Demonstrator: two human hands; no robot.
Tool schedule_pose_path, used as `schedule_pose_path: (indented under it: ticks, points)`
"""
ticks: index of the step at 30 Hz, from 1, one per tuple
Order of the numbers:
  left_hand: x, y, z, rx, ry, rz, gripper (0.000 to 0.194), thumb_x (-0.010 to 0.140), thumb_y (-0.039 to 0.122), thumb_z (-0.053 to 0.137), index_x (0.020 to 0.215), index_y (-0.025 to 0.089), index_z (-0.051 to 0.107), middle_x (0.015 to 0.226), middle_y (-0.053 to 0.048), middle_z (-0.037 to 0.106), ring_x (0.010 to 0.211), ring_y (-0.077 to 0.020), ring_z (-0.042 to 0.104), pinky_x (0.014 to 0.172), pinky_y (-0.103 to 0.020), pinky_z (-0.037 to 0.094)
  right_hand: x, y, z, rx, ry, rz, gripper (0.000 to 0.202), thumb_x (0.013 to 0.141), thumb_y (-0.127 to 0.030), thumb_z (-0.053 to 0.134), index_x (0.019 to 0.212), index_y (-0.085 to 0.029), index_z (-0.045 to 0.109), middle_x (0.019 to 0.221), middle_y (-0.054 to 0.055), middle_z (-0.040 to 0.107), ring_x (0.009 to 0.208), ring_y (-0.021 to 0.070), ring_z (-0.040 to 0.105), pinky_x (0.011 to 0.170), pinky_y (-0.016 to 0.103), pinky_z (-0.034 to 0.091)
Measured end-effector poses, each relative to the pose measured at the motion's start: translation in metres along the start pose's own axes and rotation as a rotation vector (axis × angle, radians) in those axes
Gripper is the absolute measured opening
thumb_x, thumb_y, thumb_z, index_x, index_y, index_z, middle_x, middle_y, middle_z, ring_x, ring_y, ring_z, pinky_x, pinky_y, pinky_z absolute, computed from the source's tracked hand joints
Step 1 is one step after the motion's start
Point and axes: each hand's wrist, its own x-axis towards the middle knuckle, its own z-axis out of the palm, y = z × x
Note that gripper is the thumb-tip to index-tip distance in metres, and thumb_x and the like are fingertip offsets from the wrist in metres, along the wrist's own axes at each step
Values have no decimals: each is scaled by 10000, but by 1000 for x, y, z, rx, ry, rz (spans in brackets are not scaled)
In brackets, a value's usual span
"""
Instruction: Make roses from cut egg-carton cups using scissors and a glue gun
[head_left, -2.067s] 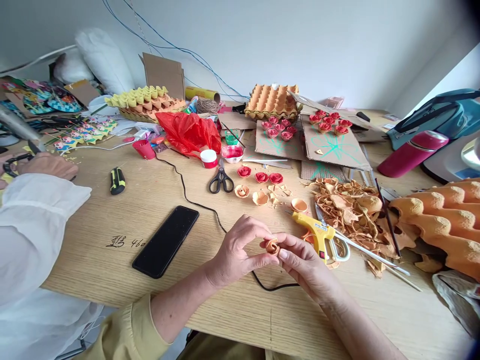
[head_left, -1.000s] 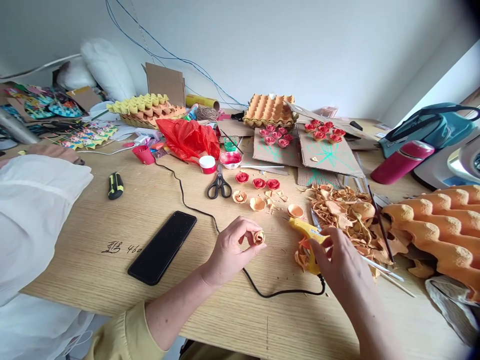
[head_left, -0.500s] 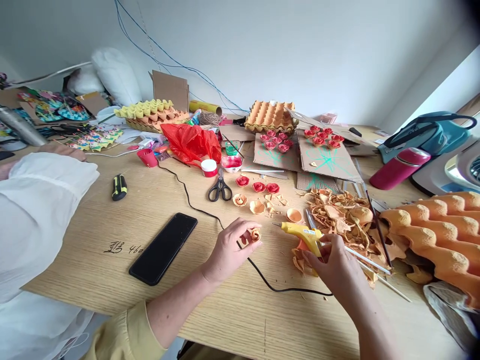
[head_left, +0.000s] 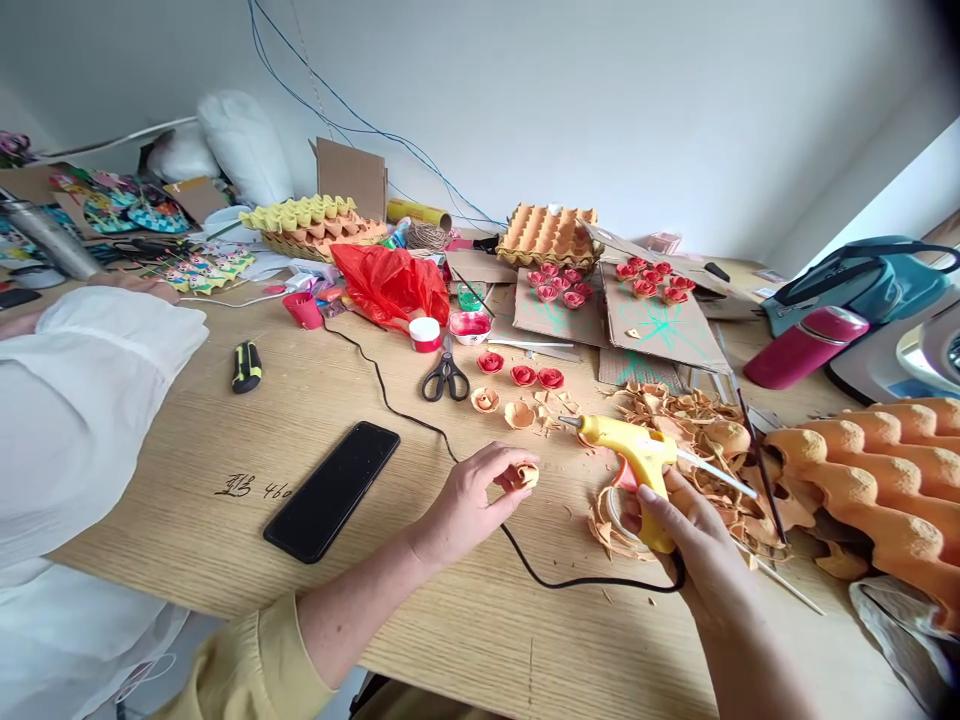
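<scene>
Between the thumb and fingers of my left hand is a small rolled orange flower, shaped from what looks like egg-carton pulp. My right hand grips a yellow glue gun by its handle, clear of the table. Its nozzle points left and a white glue stick juts from the back. Beyond my hands lie a loose unpainted petal cup, an unpainted flower and a few red painted flowers. Scraps and a roll of tape sit beneath the glue gun.
A black phone, scissors and a utility knife lie to the left. The glue gun's cord crosses the table. Orange egg trays and a pink bottle stand right. A co-worker's white sleeve reaches in at left.
My right hand has lifted the glue gun off the table and now wraps its handle. My left hand has shifted slightly right with the rolled flower. The view has moved a little.
</scene>
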Motion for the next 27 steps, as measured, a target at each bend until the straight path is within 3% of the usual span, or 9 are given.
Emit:
schedule_pose_path:
  ticks: [4, 12, 16, 20, 27]
  points:
    - [-1, 0, 0, -12, 16, -23, 285, 858, 49, 667, 1111, 177, 644, 991, -33, 694, 770, -100, 679, 695, -198, 605, -7, -1, 12, 46, -143, -12, 354, 873, -457, 677, 1104, -191, 634, 696, 17, 589, 565, 139, 466, 503, 259, 401]
    - [-1, -1, -5, 116, 118, -21, 266, 851, 52, 678, 1080, 179, 632, 959, -22, 680, 756, -104, 681, 758, -240, 612, -12, -1, 18, 35, -160, -71, 248, 899, -461, 635, 1007, -238, 645, 641, -9, 545, 513, 119, 377, 462, 253, 316]
    - [-1, -4, -7, 169, 162, -10, 270, 859, 60, 676, 1092, 187, 620, 956, -25, 695, 757, -114, 676, 780, -263, 604, -14, 4, 18, -51, -206, -34, 337, 945, -544, 529, 964, -230, 651, 557, -22, 476, 474, 114, 338, 426, 247, 261]
    - [-2, -6, -7, 180, 189, 9, 267, 874, 88, 670, 1114, 193, 614, 970, -34, 700, 764, -120, 676, 753, -258, 601, -17, 7, 19, -92, -208, 7, 445, 966, -589, 443, 1078, -207, 642, 541, -24, 482, 412, 92, 228, 386, 262, 133]
    - [-3, -7, -6, 198, 188, 19, 271, 891, 109, 669, 1140, 202, 617, 998, -40, 712, 811, -135, 697, 800, -284, 604, -18, 7, 20, -154, -238, 31, 465, 968, -620, 411, 1001, -214, 635, 534, -27, 464, 423, 102, 203, 422, 286, 133]
